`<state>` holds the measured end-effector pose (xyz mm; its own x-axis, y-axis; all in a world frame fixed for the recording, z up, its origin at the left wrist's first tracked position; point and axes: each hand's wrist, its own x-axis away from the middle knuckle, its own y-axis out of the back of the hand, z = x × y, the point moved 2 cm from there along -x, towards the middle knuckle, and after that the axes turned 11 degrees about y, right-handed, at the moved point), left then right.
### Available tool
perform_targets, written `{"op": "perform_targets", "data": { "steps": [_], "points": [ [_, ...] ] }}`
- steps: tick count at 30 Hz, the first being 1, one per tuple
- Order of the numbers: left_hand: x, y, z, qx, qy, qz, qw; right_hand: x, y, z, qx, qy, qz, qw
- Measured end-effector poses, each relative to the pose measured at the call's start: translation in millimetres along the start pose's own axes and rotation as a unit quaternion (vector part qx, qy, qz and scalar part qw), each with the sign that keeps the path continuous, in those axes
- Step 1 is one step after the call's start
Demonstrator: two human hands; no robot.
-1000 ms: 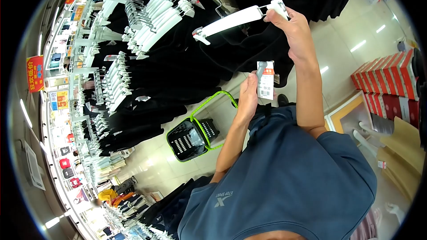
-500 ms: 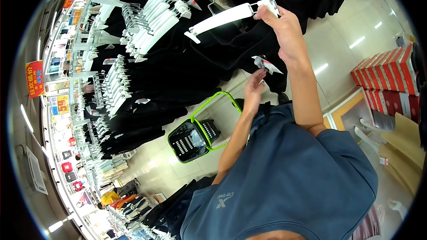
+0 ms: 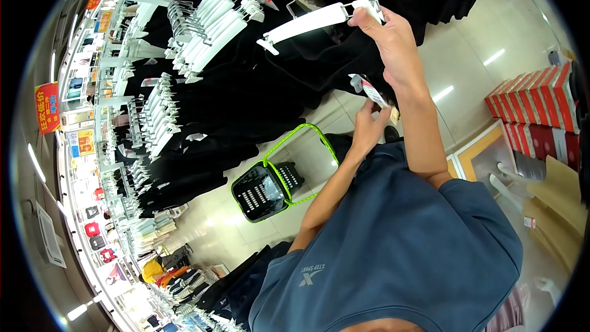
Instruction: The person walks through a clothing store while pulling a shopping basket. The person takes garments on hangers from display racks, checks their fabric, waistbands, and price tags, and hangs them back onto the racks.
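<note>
My right hand (image 3: 396, 43) is closed around the clip end of a white clip hanger (image 3: 313, 23) with a metal hook. A black garment (image 3: 319, 64) hangs beneath the hanger; its lower part merges with the dark clothes behind. My left hand (image 3: 370, 128) pinches a white paper tag (image 3: 373, 93) with red and black print, which is by the garment. Its print is too small to read.
To the left, racks carry black clothes on several white hangers (image 3: 212, 31). A black basket with a green rim and handle (image 3: 258, 193) stands on the tiled floor. Red boxes (image 3: 538, 101) are stacked at the right, near a mannequin's hand (image 3: 501, 184).
My left hand has moved right and down along the tag, from loosely bent fingers beside it to a pinch on it. The tag has turned more upright. My right hand and the hanger barely moved.
</note>
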<state>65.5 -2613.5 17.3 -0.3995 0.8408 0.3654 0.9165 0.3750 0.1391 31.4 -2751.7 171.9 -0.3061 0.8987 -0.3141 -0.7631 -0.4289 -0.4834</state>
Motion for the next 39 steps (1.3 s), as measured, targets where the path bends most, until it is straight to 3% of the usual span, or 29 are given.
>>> {"op": "perform_targets", "data": {
  "steps": [4, 6, 11, 20, 23, 36, 39],
  "points": [
    [18, 6, 8, 0.072, 0.073, 0.110, 0.989, -9, 20, 2, 0.046, -0.005, -0.015, 0.999],
    [32, 8, -14, 0.113, 0.062, 0.140, 0.982, -10, 32, 3, 0.100, -0.018, -0.015, 0.995],
    [47, 23, -51, 0.126, -0.002, 0.106, 0.986, -15, 45, 8, 0.104, -0.004, -0.019, 0.994],
    [52, 48, -90, 0.145, 0.026, 0.041, 0.988, -17, 45, 5, 0.119, -0.004, -0.043, 0.992],
    [49, 45, -91, 0.215, 0.038, 0.040, 0.975, -16, 38, 9, 0.115, -0.004, -0.041, 0.993],
    [44, 53, -99, 0.271, 0.023, 0.031, 0.962, -20, 32, -3, 0.132, 0.039, 0.061, 0.989],
    [44, 54, -100, 0.277, 0.026, 0.023, 0.960, -21, 34, -6, 0.139, 0.012, 0.085, 0.987]
  ]
}}
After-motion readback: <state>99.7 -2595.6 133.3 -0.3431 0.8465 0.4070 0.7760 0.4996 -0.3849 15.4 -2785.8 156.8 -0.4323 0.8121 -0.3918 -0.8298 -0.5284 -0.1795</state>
